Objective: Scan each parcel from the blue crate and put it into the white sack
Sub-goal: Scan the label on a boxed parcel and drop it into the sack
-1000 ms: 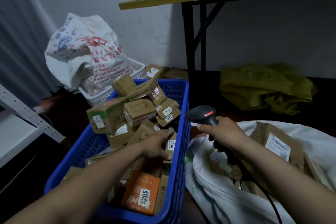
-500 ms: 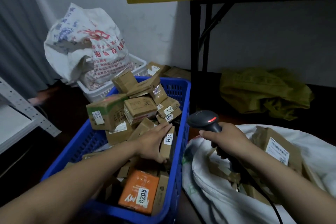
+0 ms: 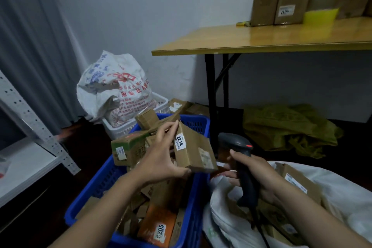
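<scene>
Parcel 2214 (image 3: 193,147) is up out of the blue crate (image 3: 200,197), hanging just above the pile and touching nothing but the left grip (image 3: 161,159). The thumb is under its bottom edge and the fingers (image 3: 169,129) wrap over the top corner, so that grip is closed round the box. It's tilted, with the 2214 sticker facing up and a paler label on the side nearest the scanner. My guess is that's on purpose, so the barcode can be read.

The right grip (image 3: 253,171) is wrapped round the handle of the barcode scanner (image 3: 237,143). Its red light is on and the head sits just beside the parcel, looks like it's aimed that way.

The white sack (image 3: 342,193) is right under that arm with its mouth open and a few boxes already inside, so dropping it in should be a short hop. The crate has loads left, like the orange 2205 parcel (image 3: 159,225) and a green 4207 box (image 3: 126,145).

Further out there's a printed woven bag (image 3: 114,90) in a white basket (image 3: 161,101), an olive bag (image 3: 285,127) on the floor, and open cartons (image 3: 281,0) on the counter (image 3: 261,40).
</scene>
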